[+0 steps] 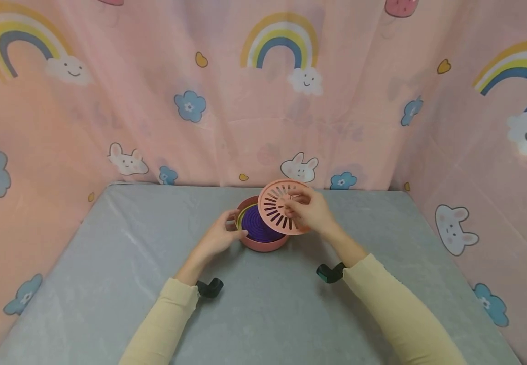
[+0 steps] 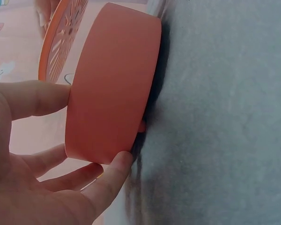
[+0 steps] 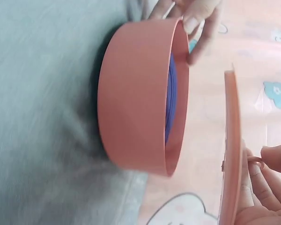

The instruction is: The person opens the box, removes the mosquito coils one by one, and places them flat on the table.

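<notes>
Fabric [image 1: 240,137] printed with rainbows [image 1: 279,33] backs grey table [image 1: 263,309]; left hand [image 1: 219,234] grips box [image 1: 264,247], right hand [image 1: 312,210] pinches lid [image 1: 279,208].

Grey table [image 1: 263,319], its far edge against a pink curtain [image 1: 245,132]; curtain also along both sides. Prints: rainbows [image 1: 279,31] ending in smiling clouds [image 1: 306,81], blue flowers [image 1: 190,106], white rabbits [image 1: 300,170], small yellow hearts [image 1: 201,59]. Some folds in the curtain.
</notes>
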`<state>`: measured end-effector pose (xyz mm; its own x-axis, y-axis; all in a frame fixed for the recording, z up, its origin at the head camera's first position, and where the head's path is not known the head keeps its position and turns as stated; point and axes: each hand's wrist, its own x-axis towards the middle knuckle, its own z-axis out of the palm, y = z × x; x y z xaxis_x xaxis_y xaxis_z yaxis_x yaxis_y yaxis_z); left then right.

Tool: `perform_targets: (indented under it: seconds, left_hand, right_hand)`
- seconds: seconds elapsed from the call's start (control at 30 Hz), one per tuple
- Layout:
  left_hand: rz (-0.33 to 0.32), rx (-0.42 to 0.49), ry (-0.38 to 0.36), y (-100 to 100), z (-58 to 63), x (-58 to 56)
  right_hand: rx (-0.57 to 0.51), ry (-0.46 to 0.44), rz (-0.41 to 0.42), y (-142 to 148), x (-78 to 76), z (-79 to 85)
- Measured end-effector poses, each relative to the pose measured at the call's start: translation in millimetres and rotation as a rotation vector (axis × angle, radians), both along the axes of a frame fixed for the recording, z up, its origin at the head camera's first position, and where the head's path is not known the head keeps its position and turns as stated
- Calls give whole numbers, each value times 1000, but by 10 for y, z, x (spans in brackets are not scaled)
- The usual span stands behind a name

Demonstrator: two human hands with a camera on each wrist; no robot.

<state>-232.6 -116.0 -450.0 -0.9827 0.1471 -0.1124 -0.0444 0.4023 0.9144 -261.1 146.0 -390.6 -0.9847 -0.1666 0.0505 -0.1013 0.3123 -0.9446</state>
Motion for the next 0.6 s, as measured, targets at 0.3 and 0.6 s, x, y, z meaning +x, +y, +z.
perform_targets:
  seconds: [0.3,0.6]
  left_hand:
    - [-11,11,18,-36,-11,-7]
    - [-15,22,23,-30,-29,-17]
  right_hand:
    - [-19,17,-55,281,-98,31]
    - [21,37,-126,556,-286,-154]
